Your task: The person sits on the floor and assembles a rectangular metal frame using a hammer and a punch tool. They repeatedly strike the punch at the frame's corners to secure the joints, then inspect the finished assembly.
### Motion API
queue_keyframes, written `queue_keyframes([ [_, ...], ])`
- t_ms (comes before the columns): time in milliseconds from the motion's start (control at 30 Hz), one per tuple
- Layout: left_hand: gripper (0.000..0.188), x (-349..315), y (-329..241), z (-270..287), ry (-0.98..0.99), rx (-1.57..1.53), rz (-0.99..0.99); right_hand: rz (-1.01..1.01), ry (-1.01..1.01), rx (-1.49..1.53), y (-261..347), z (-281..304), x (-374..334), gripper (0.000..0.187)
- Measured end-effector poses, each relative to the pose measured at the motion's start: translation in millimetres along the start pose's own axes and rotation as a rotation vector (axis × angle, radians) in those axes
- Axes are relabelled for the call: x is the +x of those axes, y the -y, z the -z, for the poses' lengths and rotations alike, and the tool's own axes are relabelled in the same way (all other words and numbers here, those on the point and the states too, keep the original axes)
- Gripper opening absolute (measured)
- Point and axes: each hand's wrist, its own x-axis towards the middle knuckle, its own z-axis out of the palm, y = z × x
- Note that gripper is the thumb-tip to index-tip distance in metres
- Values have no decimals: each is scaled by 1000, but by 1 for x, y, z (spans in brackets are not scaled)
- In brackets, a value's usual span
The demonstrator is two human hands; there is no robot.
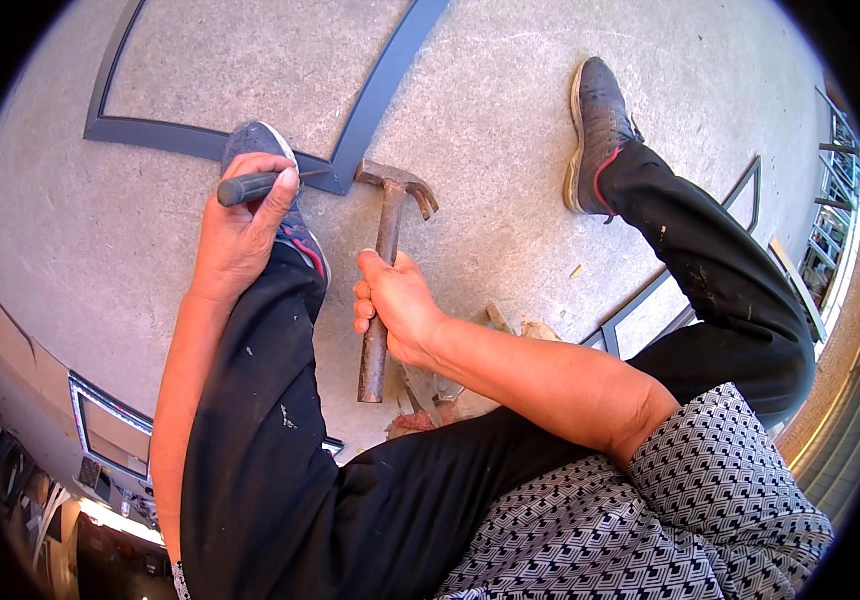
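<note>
My left hand is closed around a screwdriver with a dark handle. Its thin shaft points right, over the corner of a dark grey frame lying flat on the floor; whether the tip touches the frame I cannot tell. In my right hand is a worn claw hammer, gripped midway along its rusty handle. The hammer's head is just right of the frame's corner, claw toward the right. Under my left hand, my left shoe covers part of the frame's near bar.
My right shoe stands on the concrete floor to the right. Another dark frame lies partly behind my right leg. Scraps lie between my legs. Farther off are a small framed panel at left and a rack at right.
</note>
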Motion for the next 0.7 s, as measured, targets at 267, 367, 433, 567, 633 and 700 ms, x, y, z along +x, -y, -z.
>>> queue_keyframes([
  [267, 29, 0, -4, 0, 5, 25, -12, -17, 18, 17, 2, -1, -4, 22],
  [367, 27, 0, -6, -1, -2, 12, -9, -18, 13, 15, 1, 0, -3, 23],
  [433, 24, 0, -6, -2, -20, -17, -10, -15, 10, 12, 1, -1, -3, 23],
  [567, 20, 0, -7, -2, 7, 10, -20, -12, 7, 13, 0, -2, -3, 23],
  [633, 17, 1, -11, -1, 40, 42, -9, -16, 2, 10, 0, -2, -4, 24],
  [700, 15, 2, -14, -2, 57, 60, -11, -17, -3, 10, 0, -2, -4, 24],
])
